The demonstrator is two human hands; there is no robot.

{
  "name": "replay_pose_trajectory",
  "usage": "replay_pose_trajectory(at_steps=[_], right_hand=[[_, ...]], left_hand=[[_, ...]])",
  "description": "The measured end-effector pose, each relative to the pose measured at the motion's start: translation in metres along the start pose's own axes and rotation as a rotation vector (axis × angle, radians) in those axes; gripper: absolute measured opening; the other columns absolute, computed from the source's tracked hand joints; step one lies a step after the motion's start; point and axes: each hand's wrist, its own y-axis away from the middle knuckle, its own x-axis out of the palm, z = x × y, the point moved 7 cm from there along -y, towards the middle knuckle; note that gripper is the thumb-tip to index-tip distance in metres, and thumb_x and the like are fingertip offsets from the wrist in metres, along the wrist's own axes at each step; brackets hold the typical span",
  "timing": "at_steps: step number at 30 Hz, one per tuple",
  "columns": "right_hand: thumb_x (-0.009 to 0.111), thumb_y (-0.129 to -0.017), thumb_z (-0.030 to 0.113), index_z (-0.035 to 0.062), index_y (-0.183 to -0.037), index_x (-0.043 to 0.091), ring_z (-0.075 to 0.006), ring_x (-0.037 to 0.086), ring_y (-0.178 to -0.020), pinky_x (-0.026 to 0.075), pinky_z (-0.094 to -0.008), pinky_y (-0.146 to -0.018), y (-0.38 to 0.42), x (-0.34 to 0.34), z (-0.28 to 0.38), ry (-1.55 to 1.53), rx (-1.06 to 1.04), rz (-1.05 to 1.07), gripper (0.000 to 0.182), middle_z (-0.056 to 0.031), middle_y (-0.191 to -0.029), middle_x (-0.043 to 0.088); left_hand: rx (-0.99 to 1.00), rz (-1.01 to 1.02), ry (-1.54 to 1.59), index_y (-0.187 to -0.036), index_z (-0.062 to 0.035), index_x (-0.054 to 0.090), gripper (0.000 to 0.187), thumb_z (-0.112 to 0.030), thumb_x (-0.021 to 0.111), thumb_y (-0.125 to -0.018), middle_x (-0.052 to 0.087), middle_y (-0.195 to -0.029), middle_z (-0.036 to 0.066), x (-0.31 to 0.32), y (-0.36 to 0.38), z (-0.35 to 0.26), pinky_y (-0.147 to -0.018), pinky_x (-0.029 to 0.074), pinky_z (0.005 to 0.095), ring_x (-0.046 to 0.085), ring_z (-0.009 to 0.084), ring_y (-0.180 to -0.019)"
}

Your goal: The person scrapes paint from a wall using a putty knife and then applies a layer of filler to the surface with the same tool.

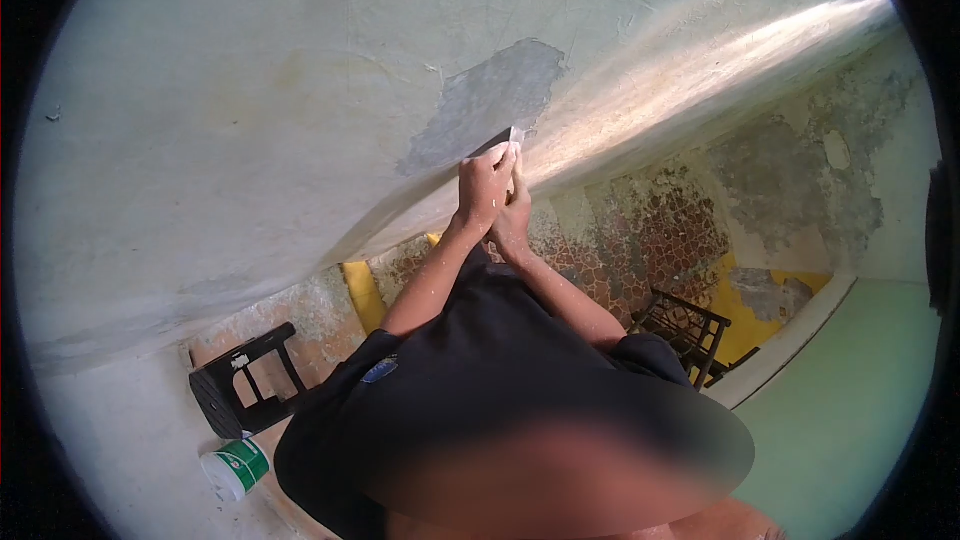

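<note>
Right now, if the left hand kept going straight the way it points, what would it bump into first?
The left hand points up at the wall, pressing a scraper blade against it beside a grey bare patch. It would meet the wall at once.

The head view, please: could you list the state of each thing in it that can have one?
Left hand: closed on the scraper, raised to the wall.
Right hand: closed on the scraper, just behind the left.
Scraper: blade edge pressed against the wall.
Wall: pale coat, one grey patch bare.
Stool: tipped on its side.
Bucket: lying on its side.
Black frame: on the floor; position unclear.
</note>
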Motion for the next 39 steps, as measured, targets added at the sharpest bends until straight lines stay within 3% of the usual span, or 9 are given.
replay_pose_trajectory(at_steps=[1, 2, 4, 8, 12, 14, 25, 31, 39], right_hand=[[0.072, -0.094, 0.012, 0.0033, -0.166, 0.019, -0.0178, 0.049, -0.128, 0.044, -0.0313, -0.102, 0.006, 0.006, -0.009, -0.119, 0.151, 0.074, 0.090, -0.0128, -0.160, 0.040], [0.073, -0.094, 0.013, 0.0049, -0.166, 0.019, -0.0224, 0.038, -0.148, 0.036, -0.0345, -0.115, 0.014, 0.013, -0.015, -0.238, 0.303, 0.145, 0.090, -0.0144, -0.168, 0.030], [0.073, -0.093, 0.012, 0.0039, -0.165, 0.020, -0.0209, 0.043, -0.142, 0.041, -0.0327, -0.111, 0.013, 0.013, 0.021, -0.204, 0.157, 0.122, 0.090, -0.0132, -0.167, 0.033], [0.073, -0.093, 0.011, 0.0031, -0.165, 0.020, -0.0174, 0.052, -0.130, 0.047, -0.0297, -0.102, 0.015, 0.023, 0.012, -0.307, 0.312, 0.144, 0.090, -0.0131, -0.164, 0.036], [0.074, -0.093, 0.012, 0.0016, -0.164, 0.023, -0.0161, 0.057, -0.120, 0.049, -0.0294, -0.097, 0.012, 0.020, 0.010, -0.282, 0.290, 0.087, 0.088, -0.0148, -0.156, 0.046], [0.074, -0.094, 0.013, 0.0010, -0.163, 0.024, -0.0160, 0.058, -0.117, 0.050, -0.0297, -0.095, 0.013, 0.017, -0.002, -0.299, 0.366, 0.081, 0.086, -0.0143, -0.149, 0.051], [0.073, -0.095, 0.013, -0.0029, -0.161, 0.027, -0.0153, 0.064, -0.103, 0.053, -0.0281, -0.084, 0.000, -0.001, -0.012, -0.298, 0.486, 0.005, 0.082, -0.0159, -0.138, 0.059], [0.070, -0.096, 0.013, -0.0014, -0.163, 0.025, -0.0151, 0.062, -0.107, 0.054, -0.0283, -0.085, 0.024, 0.025, -0.031, -0.300, 0.473, 0.109, 0.082, -0.0160, -0.149, 0.052], [0.070, -0.096, 0.012, 0.0021, -0.165, 0.022, -0.0165, 0.049, -0.134, 0.045, -0.0288, -0.105, 0.029, 0.032, -0.001, -0.394, 0.598, 0.180, 0.084, -0.0135, -0.165, 0.037]], left_hand=[[-0.009, -0.004, -0.041, -0.101, 0.0033, 0.071, 0.024, -0.020, 0.066, -0.100, 0.060, -0.081, 0.029, -0.006, 0.003, -0.001, -0.059, 0.049, 0.0375, 0.032, 0.0428, -0.084], [-0.011, 0.000, -0.038, -0.101, 0.0033, 0.071, 0.024, -0.020, 0.066, -0.100, 0.060, -0.081, 0.029, -0.011, 0.006, -0.002, -0.059, 0.049, 0.0375, 0.032, 0.0428, -0.084], [-0.015, -0.028, -0.024, -0.098, 0.0045, 0.070, 0.024, -0.019, 0.065, -0.100, 0.057, -0.079, 0.029, -0.020, 0.010, -0.002, -0.058, 0.048, 0.0366, 0.029, 0.0129, -0.084], [-0.021, 0.009, -0.069, -0.093, 0.0056, 0.067, 0.025, -0.019, 0.065, -0.101, 0.055, -0.077, 0.029, -0.022, 0.007, 0.002, -0.056, 0.045, 0.0388, 0.037, 0.0055, -0.072], [0.011, 0.002, -0.075, -0.093, 0.0054, 0.068, 0.027, -0.020, 0.064, -0.101, 0.056, -0.076, 0.029, -0.016, 0.003, 0.005, -0.056, 0.044, 0.0403, 0.058, 0.0177, -0.056], [0.032, 0.013, -0.091, -0.092, 0.0050, 0.069, 0.029, -0.022, 0.064, -0.100, 0.057, -0.075, 0.028, -0.008, -0.002, 0.004, -0.056, 0.046, 0.0404, 0.062, 0.0403, -0.060], [0.040, 0.063, -0.068, -0.098, 0.0032, 0.074, 0.029, -0.025, 0.065, -0.100, 0.064, -0.076, 0.027, 0.020, -0.015, 0.008, -0.058, 0.050, 0.0411, 0.070, 0.0372, -0.064], [0.038, 0.024, -0.087, -0.095, 0.0051, 0.068, 0.028, -0.022, 0.064, -0.101, 0.054, -0.076, 0.029, -0.023, 0.002, 0.006, -0.057, 0.046, 0.0405, 0.034, 0.0371, -0.062], [-0.035, -0.010, -0.039, -0.085, 0.0073, 0.061, 0.032, -0.020, 0.064, -0.101, 0.052, -0.072, 0.028, -0.037, 0.008, -0.005, -0.055, 0.042, 0.0415, 0.027, 0.0350, -0.067]])
